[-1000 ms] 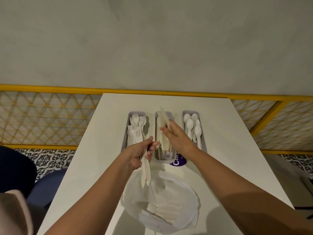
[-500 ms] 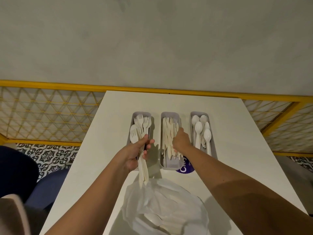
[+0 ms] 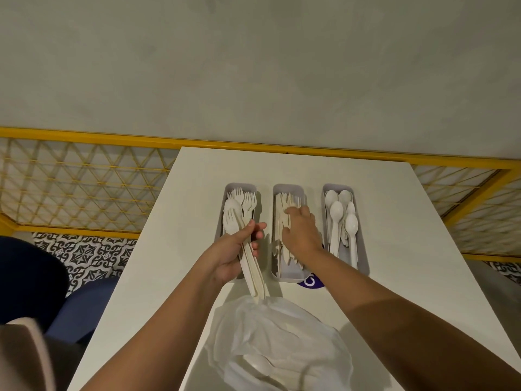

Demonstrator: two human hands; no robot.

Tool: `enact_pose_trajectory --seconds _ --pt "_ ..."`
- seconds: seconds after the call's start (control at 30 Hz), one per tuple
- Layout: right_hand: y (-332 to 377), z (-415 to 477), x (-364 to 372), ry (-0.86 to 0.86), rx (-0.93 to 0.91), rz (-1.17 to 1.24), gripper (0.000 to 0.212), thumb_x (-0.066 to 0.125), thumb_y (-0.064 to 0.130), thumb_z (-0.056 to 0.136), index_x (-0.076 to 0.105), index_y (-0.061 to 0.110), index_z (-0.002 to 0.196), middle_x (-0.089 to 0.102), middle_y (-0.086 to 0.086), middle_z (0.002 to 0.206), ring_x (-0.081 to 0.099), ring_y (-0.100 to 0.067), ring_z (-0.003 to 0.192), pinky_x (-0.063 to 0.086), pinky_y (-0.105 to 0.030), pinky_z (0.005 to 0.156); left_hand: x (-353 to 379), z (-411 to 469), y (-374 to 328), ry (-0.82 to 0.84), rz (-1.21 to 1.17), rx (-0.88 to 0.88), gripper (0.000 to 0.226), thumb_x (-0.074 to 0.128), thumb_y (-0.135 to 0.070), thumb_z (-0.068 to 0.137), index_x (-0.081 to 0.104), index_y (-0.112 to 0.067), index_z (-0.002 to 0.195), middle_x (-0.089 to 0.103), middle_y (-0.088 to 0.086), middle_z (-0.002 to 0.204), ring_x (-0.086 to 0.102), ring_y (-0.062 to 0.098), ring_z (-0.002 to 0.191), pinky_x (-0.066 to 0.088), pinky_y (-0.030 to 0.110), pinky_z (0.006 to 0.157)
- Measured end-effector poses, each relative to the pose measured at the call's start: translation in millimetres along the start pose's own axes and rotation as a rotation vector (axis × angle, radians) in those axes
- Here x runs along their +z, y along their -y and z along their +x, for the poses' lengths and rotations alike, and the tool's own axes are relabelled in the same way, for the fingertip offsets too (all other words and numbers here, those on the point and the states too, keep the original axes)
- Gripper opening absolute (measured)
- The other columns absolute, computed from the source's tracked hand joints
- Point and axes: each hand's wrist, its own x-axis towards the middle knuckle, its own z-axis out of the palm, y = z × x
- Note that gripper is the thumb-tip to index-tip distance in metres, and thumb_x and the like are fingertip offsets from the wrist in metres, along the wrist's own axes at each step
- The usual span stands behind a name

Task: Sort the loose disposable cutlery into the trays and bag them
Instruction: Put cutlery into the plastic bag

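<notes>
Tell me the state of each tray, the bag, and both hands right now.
Left tray, holds forks.
Middle tray, holds knives.
Right tray, holds spoons.
Plastic bag, crumpled on the table, cutlery inside.
Left hand, grips a cutlery bundle.
Right hand, fingers down on the knives; grip unclear.

purple label (image 3: 311, 283) half hidden by tray (image 3: 287, 273), bag (image 3: 282, 348) cut off below
</notes>
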Motion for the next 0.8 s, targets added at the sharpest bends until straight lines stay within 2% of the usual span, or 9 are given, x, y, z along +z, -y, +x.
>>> enact_pose_trajectory --seconds 0.07,0.13,0.23,0.37,0.53,0.6,0.67,0.7,0.8 --pt "11.1 -9.9 -7.5 -0.104 -0.094 0.164 0.03 0.047 0.003 0.091 0.052 0.008 0.119 0.05 -0.008 0.116 0.05 -0.021 0.107 0.046 -0.033 0.089 1.6 0.1 0.1 0.004 -0.037 0.004 0.025 0.046 -0.024 0.097 0.063 -0.006 0.098 0.054 -0.001 0.066 0.046 0.007 0.052 0.046 0.017 0.048" --pt "22.1 -23.5 -14.0 -0.15 -0.163 0.318 0.016 0.049 0.004 0.09 0.057 0.008 0.104 0.053 0.002 0.089 0.053 -0.008 0.079 0.047 -0.026 0.072 1.5 1.0 0.8 0.0 -0.089 -0.002 0.026 0.044 -0.024 0.097 0.063 -0.006 0.098 0.054 0.001 0.071 0.049 0.01 0.058 0.05 0.019 0.053" --pt "31.9 -42.5 -17.7 -0.025 -0.19 0.477 0.007 0.054 0.005 0.089 0.059 0.009 0.086 0.051 0.014 0.071 0.055 0.002 0.057 0.043 -0.009 0.058 2.7 1.3 2.0 0.022 -0.183 0.002 0.028 0.043 -0.024 0.098 0.061 -0.003 0.105 0.06 0.01 0.091 0.06 0.018 0.079 0.057 0.026 0.07" --pt "31.2 -50.6 -7.3 0.241 -0.104 0.384 0.017 0.054 0.015 0.092 0.065 0.005 0.1 0.06 -0.009 0.073 0.051 -0.012 0.063 0.042 -0.024 0.068 7.2 -3.4 3.7 0.041 -0.178 0.03 0.025 0.044 -0.021 0.098 0.064 -0.007 0.103 0.065 0.01 0.09 0.069 0.018 0.074 0.06 0.029 0.067" --pt "28.2 -52.5 -11.6 0.49 0.075 0.607 0.021 0.046 0.018 0.097 0.063 0.006 0.099 0.054 0.002 0.075 0.047 -0.006 0.062 0.035 -0.016 0.055 10.5 -9.0 4.9 0.079 -0.151 0.007 0.027 0.039 -0.022 0.099 0.062 -0.012 0.11 0.064 0.008 0.098 0.064 0.021 0.087 0.059 0.034 0.067" --pt "26.8 -53.2 -11.2 0.504 0.111 0.661 0.023 0.042 0.019 0.099 0.06 0.007 0.105 0.058 -0.001 0.085 0.054 -0.009 0.074 0.041 -0.017 0.062 11.5 -10.5 4.6 0.081 -0.131 0.004 0.027 0.039 -0.023 0.099 0.062 -0.012 0.109 0.065 0.008 0.099 0.064 0.021 0.09 0.057 0.039 0.072" --pt "23.6 -52.0 -8.4 0.471 0.124 0.717 0.028 0.037 0.018 0.101 0.057 0.007 0.115 0.06 -0.007 0.107 0.057 -0.017 0.099 0.048 -0.027 0.083 10.3 -10.1 4.2 0.068 -0.126 -0.001 0.028 0.04 -0.024 0.099 0.063 -0.011 0.108 0.065 0.009 0.1 0.063 0.021 0.094 0.051 0.038 0.083" --pt "23.3 -52.4 -8.7 0.451 0.131 0.765 0.028 0.035 0.017 0.101 0.056 0.005 0.116 0.061 -0.009 0.111 0.057 -0.019 0.102 0.048 -0.031 0.089 8.9 -9.4 4.3 0.064 -0.131 -0.009 0.028 0.04 -0.025 0.099 0.063 -0.011 0.108 0.066 0.008 0.1 0.063 0.021 0.094 0.05 0.039 0.085" --pt "24.0 -54.4 -8.0 0.398 0.157 0.822 0.025 0.036 0.015 0.101 0.057 0.005 0.108 0.064 -0.005 0.1 0.061 -0.022 0.089 0.052 -0.037 0.083 6.5 -9.2 4.1 0.063 -0.136 -0.035 0.028 0.041 -0.024 0.099 0.064 -0.011 0.107 0.071 0.006 0.092 0.067 0.021 0.086 0.052 0.044 0.078"
